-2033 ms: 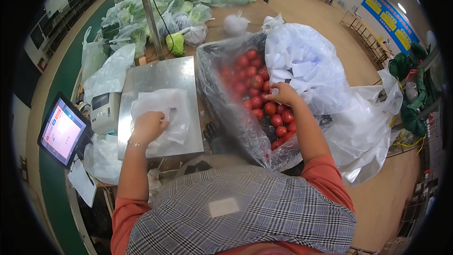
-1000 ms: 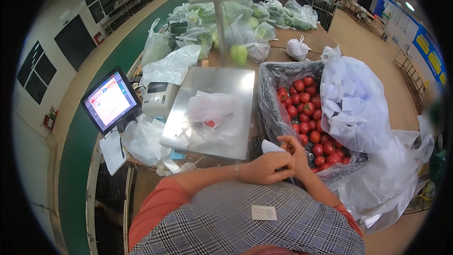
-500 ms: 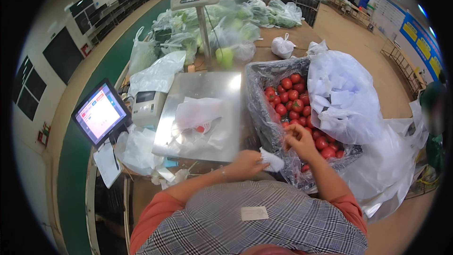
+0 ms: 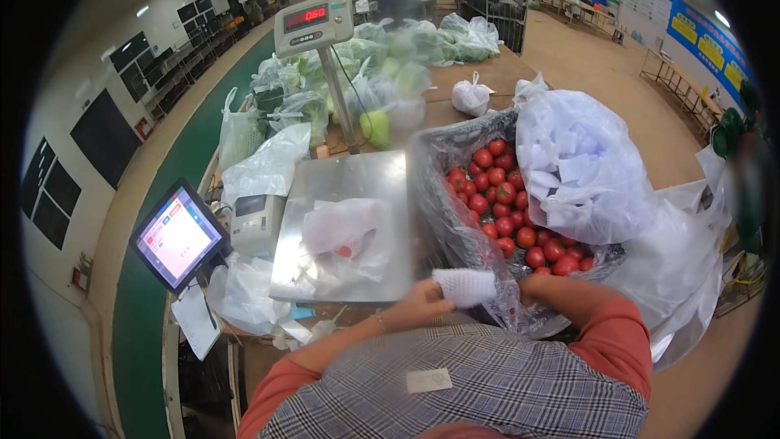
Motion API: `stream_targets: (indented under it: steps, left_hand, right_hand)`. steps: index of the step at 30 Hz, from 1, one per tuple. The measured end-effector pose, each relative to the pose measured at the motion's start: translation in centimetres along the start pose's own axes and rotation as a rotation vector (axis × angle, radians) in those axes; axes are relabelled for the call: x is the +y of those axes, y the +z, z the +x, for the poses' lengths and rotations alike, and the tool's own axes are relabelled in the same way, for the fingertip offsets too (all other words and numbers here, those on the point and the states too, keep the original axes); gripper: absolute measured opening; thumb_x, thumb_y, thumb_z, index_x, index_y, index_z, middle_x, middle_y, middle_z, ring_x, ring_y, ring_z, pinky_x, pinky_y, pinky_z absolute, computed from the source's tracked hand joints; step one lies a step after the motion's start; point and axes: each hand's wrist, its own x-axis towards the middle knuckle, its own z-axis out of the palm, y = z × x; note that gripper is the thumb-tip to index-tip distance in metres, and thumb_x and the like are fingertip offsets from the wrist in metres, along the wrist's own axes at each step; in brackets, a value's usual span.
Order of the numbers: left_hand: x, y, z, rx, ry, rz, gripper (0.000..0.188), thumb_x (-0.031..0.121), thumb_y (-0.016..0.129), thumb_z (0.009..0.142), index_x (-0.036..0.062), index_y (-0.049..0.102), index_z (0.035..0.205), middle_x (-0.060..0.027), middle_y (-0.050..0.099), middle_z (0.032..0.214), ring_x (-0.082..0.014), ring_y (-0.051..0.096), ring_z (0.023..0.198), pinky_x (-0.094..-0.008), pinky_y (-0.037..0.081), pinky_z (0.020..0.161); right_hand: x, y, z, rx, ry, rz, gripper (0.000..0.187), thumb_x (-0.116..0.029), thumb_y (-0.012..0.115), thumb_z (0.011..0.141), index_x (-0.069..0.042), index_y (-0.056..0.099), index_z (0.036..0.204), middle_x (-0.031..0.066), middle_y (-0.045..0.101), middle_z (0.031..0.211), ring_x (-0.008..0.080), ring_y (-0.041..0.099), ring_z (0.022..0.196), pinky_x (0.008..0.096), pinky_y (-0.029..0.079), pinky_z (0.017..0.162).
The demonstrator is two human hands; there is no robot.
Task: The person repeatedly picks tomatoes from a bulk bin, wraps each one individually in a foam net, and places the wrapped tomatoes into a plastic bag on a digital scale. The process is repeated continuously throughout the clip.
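My left hand [image 4: 422,304] is closed around the end of a white foam net sleeve [image 4: 465,286] near the crate's near-left corner. My right hand [image 4: 533,286] reaches down into the near end of the dark, plastic-lined crate [image 4: 433,146]; its fingers are hidden by the liner and the crate's side. Several red tomatoes [image 4: 505,193] lie in this crate. To the left, a thin white plastic bag [image 4: 329,223] rests on the steel scale plate [image 4: 374,187], with a bit of red and white netting showing through its opening.
The scale's display [image 4: 314,23] stands on a post behind the plate. A tilted screen [image 4: 180,234] and a small printer [image 4: 257,223] are at left. Bagged vegetables [image 4: 292,106] pile up behind. A bag of white foam sleeves [image 4: 577,162] lies over the crate's right side.
My right hand has moved down from above the tomatoes into the crate's near end. The foam sleeve in my left hand now lies more level. The view has shifted slightly.
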Motion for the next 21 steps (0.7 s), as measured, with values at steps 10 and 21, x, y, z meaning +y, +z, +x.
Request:
stream_targets:
  steps: [10,21]
  left_hand:
    - [-1.5,-1.4,0.7,0.325,0.451,0.754,0.031,0.016,0.046,0.096,-0.0021,0.055,0.12,-0.014,0.056,0.118,-0.0249,0.057,0.097,-0.034,0.047,0.086]
    - [-1.5,-1.7,-1.8,-0.048,0.217,-0.332,0.083,0.041,0.076,0.077,0.0,0.037,0.138,-0.0111,0.052,0.131,-0.0209,0.055,0.118,-0.0367,0.045,0.101]
  right_hand:
    - [-14.2,-15.7,-15.9,1.377,-0.735,0.5,0.046,-0.016,0.081,0.069,-0.006,0.064,0.11,0.0111,0.06,0.104,0.0274,0.059,0.099,0.0378,0.046,0.089]
    - [-17.7,-13.2,-11.8,0.392,-0.942,1.598,0.068,-0.004,0.067,0.083,-0.002,0.037,0.144,0.0095,0.058,0.12,0.0179,0.055,0.109,0.0342,0.043,0.096]
